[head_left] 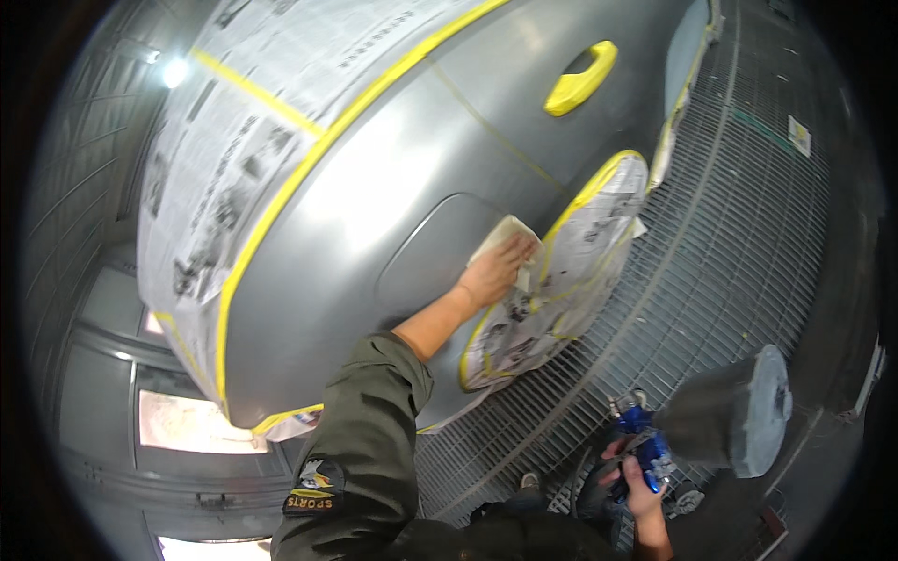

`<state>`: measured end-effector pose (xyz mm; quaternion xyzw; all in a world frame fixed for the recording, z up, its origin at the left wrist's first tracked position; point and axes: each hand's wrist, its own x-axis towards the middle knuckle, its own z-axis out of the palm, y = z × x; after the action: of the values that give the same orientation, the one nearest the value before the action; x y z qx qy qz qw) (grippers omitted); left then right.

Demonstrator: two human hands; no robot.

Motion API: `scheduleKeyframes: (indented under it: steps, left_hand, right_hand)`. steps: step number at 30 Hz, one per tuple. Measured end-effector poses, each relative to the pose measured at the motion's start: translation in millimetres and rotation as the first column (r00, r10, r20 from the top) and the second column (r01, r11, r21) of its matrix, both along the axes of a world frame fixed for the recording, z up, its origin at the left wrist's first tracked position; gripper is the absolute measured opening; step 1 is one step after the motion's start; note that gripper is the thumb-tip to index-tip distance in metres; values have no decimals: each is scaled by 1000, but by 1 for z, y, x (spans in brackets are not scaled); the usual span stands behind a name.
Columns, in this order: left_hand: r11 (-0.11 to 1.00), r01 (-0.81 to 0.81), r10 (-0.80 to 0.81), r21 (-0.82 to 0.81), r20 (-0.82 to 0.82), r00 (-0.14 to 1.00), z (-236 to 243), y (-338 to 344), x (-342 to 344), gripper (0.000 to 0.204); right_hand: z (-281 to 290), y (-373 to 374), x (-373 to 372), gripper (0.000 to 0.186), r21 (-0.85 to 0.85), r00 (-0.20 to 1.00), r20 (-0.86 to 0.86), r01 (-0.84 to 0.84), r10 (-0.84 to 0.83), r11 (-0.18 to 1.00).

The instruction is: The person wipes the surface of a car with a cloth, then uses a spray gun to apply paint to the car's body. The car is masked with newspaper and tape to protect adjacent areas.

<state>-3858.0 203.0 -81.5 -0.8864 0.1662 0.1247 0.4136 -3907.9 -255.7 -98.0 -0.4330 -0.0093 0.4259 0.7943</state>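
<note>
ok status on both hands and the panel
Left hand over pale cloth, against grey panel. Right hand gripping blue spray gun, away from panel. Masking paper near cloth; no obstruction seen.

Plain silver-grey curved metal car panel; at ten o'clock, black-on-white printed newspaper sheets edged with a bright yellow tape strip; cream cloth; at four o'clock, blue metal spray gun.
</note>
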Motion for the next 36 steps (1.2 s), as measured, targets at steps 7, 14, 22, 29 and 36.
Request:
scheduleKeyframes:
  steps: [7,14,22,29,36]
  left_hand:
    - [998,-63,62,-2,-66,996,-8,-10,-194,65]
    - [973,-194,189,-126,-55,981,-89,3,-365,65]
    - [998,-11,-10,-56,-347,938,-135,9,-476,63]
    - [987,111,-55,118,-400,915,-281,0,-419,61]
    - [977,128,21,172,-672,740,-344,9,-519,64]
  right_hand:
    - [6,15,-96,38,28,998,67,7,-8,1000]
    - [-38,8,-249,36,51,998,-61,-18,21,999]
    - [-65,-11,-342,76,5,999,-46,20,-19,1000]
    - [-125,-18,-369,85,-99,985,-174,-17,-1,995]
    - [-139,-5,-347,54,-308,981,-173,26,-83,951]
